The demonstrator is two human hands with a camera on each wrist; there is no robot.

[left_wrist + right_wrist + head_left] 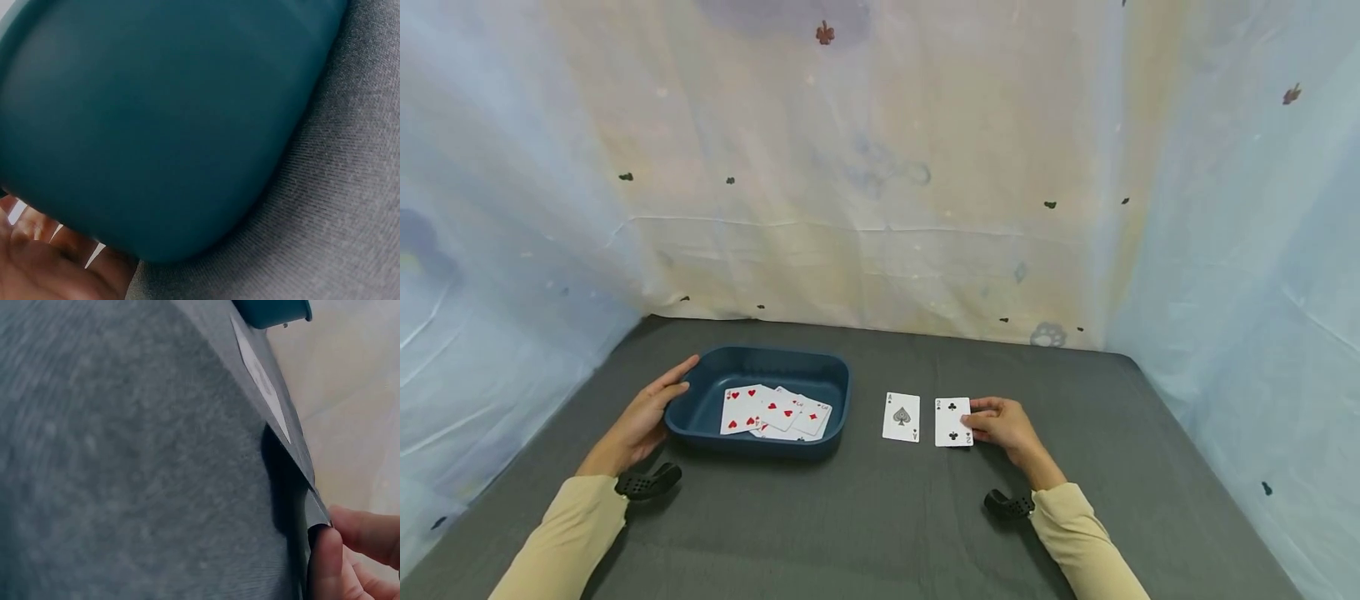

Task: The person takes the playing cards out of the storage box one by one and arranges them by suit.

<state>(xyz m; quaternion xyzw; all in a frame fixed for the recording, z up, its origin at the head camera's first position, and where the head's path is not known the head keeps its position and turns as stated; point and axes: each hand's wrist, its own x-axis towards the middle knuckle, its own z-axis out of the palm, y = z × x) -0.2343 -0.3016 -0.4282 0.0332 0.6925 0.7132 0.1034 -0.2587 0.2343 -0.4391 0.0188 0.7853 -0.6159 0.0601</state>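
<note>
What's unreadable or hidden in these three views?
- Cards in the tray, head view: the lower ones are overlapped by the top red cards; their ranks are too small to read.
- Left hand, left wrist view: the blurred tray wall fills the frame, only fingertips show.
- Two of clubs, right wrist view: seen edge-on, face unreadable; right hand cut off by the frame's edge.
</note>
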